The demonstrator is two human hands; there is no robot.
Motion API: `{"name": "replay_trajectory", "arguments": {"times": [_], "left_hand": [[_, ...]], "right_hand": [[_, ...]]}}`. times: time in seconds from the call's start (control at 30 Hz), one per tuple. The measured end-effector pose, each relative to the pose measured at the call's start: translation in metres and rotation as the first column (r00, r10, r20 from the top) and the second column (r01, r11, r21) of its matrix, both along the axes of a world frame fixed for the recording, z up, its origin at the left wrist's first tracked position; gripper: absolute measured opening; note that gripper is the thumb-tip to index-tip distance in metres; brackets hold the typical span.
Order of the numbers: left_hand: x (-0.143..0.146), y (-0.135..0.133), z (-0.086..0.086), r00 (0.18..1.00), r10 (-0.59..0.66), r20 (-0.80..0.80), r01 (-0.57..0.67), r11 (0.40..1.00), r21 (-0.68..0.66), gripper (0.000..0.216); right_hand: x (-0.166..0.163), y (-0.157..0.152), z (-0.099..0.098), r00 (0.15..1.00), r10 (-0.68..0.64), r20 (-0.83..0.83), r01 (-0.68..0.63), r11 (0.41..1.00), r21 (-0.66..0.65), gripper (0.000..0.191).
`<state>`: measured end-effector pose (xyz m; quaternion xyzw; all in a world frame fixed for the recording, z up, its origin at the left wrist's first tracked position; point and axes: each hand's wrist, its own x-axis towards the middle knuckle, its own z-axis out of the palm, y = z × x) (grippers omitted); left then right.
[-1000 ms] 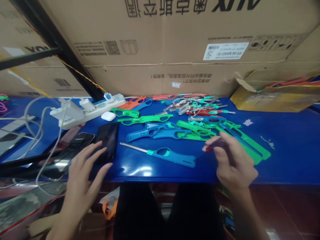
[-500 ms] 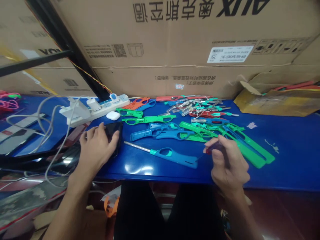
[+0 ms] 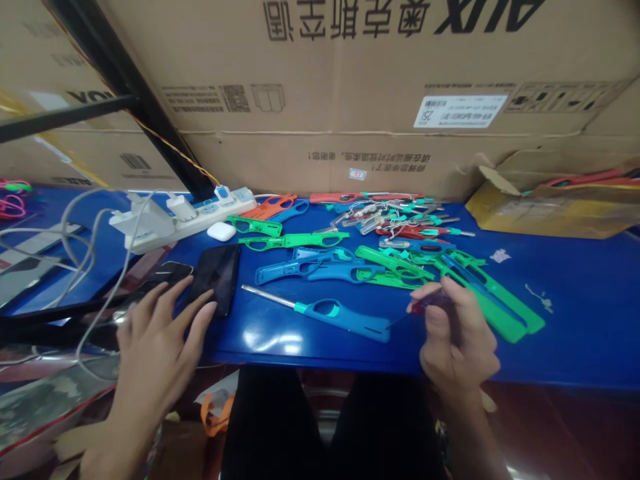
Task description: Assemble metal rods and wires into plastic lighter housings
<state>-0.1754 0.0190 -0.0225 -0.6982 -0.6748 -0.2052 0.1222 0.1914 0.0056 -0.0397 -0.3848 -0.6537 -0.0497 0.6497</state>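
Observation:
My left hand [image 3: 160,340] is open, fingers spread, at the near edge of a black phone [image 3: 216,277] lying on the blue table. My right hand [image 3: 457,333] is closed around the dark red handle of a screwdriver [image 3: 423,301]. Its thin shaft points left, with the tip at the butt end of a blue gas lighter [image 3: 350,319]; whether it touches is unclear. That lighter lies flat near the table's front edge, metal tube to the left. Behind it are blue lighter shells [image 3: 325,267] and green lighter shells [image 3: 505,303].
A heap of lighter innards with wires [image 3: 385,217] lies at the back. On the left stand a white power strip [image 3: 203,217] with plugs and cables, and a white earbud case [image 3: 221,231]. An open carton [image 3: 550,210] holds red parts at the right. Large cardboard boxes [image 3: 350,113] wall the rear.
My left hand has moved left and toward me off the phone, its fingers spreading, so more of the phone shows. My right hand and the blue lighter stay nearly in place.

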Motion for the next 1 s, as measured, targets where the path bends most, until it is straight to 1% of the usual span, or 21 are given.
{"name": "replay_trajectory", "arguments": {"times": [0.07, 0.13, 0.17, 0.2, 0.23, 0.27, 0.3, 0.33, 0.4, 0.43, 0.47, 0.5, 0.53, 0.63, 0.73, 0.8, 0.87, 0.93, 1.0], "left_hand": [[0.002, 0.01, -0.001, 0.999, 0.032, 0.015, -0.031, 0.999, -0.04, 0.048], [0.009, 0.028, 0.003, 0.995, 0.09, 0.041, -0.089, 0.996, -0.018, 0.053], [0.015, 0.036, 0.007, 0.993, 0.093, 0.078, -0.094, 0.996, 0.007, 0.054], [0.023, 0.043, 0.011, 0.991, 0.051, 0.12, -0.058, 0.997, 0.056, 0.054], [0.033, 0.045, 0.014, 0.987, -0.044, 0.154, 0.028, 0.994, 0.102, 0.053], [0.045, 0.045, 0.017, 0.966, -0.18, 0.185, 0.155, 0.978, 0.142, 0.048], [0.059, 0.041, 0.018, 0.918, -0.319, 0.235, 0.292, 0.946, 0.143, 0.041], [0.073, 0.034, 0.017, 0.853, -0.452, 0.261, 0.436, 0.892, 0.119, 0.035], [0.098, 0.02, 0.011, 0.721, -0.632, 0.285, 0.643, 0.763, 0.066, 0.034], [0.107, 0.014, 0.007, 0.676, -0.674, 0.298, 0.703, 0.711, 0.014, 0.036], [0.114, 0.009, 0.003, 0.645, -0.696, 0.315, 0.738, 0.674, -0.022, 0.038], [0.119, 0.006, -0.001, 0.629, -0.705, 0.328, 0.757, 0.651, -0.052, 0.041], [0.121, 0.005, -0.004, 0.622, -0.705, 0.34, 0.765, 0.641, -0.07, 0.043], [0.119, 0.007, -0.009, 0.613, -0.709, 0.348, 0.773, 0.629, -0.08, 0.049], [0.116, 0.007, -0.011, 0.613, -0.72, 0.326, 0.778, 0.621, -0.09, 0.041], [0.117, 0.006, -0.011, 0.623, -0.716, 0.315, 0.772, 0.629, -0.096, 0.033], [0.118, 0.004, -0.012, 0.629, -0.709, 0.32, 0.766, 0.635, -0.1, 0.03], [0.118, 0.004, -0.013, 0.628, -0.703, 0.333, 0.765, 0.637, -0.097, 0.03], [0.118, 0.004, -0.013, 0.623, -0.7, 0.348, 0.766, 0.637, -0.089, 0.031]], "right_hand": [[0.0, 0.0, 0.0, 1.0, 0.006, -0.007, -0.006, 1.0, 0.011, 0.056], [0.0, 0.0, 0.0, 0.999, 0.028, -0.019, -0.028, 1.0, 0.004, 0.055], [0.0, -0.001, 0.0, 0.999, 0.043, -0.023, -0.043, 0.999, -0.008, 0.055], [0.0, -0.002, 0.0, 0.998, 0.061, -0.027, -0.061, 0.998, -0.022, 0.055], [0.0, -0.003, 0.001, 0.996, 0.081, -0.028, -0.082, 0.996, -0.042, 0.056], [-0.001, -0.004, 0.001, 0.994, 0.101, -0.032, -0.102, 0.993, -0.06, 0.056], [-0.002, -0.005, 0.002, 0.992, 0.119, -0.038, -0.122, 0.989, -0.078, 0.057], [-0.003, -0.006, 0.002, 0.99, 0.135, -0.049, -0.14, 0.985, -0.096, 0.057], [-0.004, -0.008, 0.003, 0.983, 0.161, -0.083, -0.171, 0.978, -0.123, 0.056], [-0.005, -0.008, 0.003, 0.98, 0.171, -0.099, -0.184, 0.974, -0.134, 0.055], [-0.006, -0.009, 0.004, 0.977, 0.18, -0.112, -0.195, 0.97, -0.143, 0.054], [-0.006, -0.01, 0.004, 0.975, 0.189, -0.119, -0.205, 0.968, -0.147, 0.054], [-0.006, -0.01, 0.005, 0.973, 0.199, -0.119, -0.216, 0.965, -0.149, 0.055], [-0.004, -0.013, 0.008, 0.967, 0.227, -0.111, -0.242, 0.96, -0.141, 0.055], [-0.003, -0.015, 0.016, 0.967, 0.216, -0.139, -0.239, 0.953, -0.185, 0.051], [-0.002, -0.016, 0.022, 0.965, 0.216, -0.151, -0.248, 0.938, -0.24, 0.049], [-0.001, -0.014, 0.027, 0.963, 0.234, -0.134, -0.263, 0.927, -0.269, 0.051], [0.0, -0.011, 0.032, 0.976, 0.204, -0.078, -0.217, 0.943, -0.251, 0.052], [0.001, -0.008, 0.036, 0.992, 0.127, 0.006, -0.123, 0.97, -0.208, 0.056]]}}
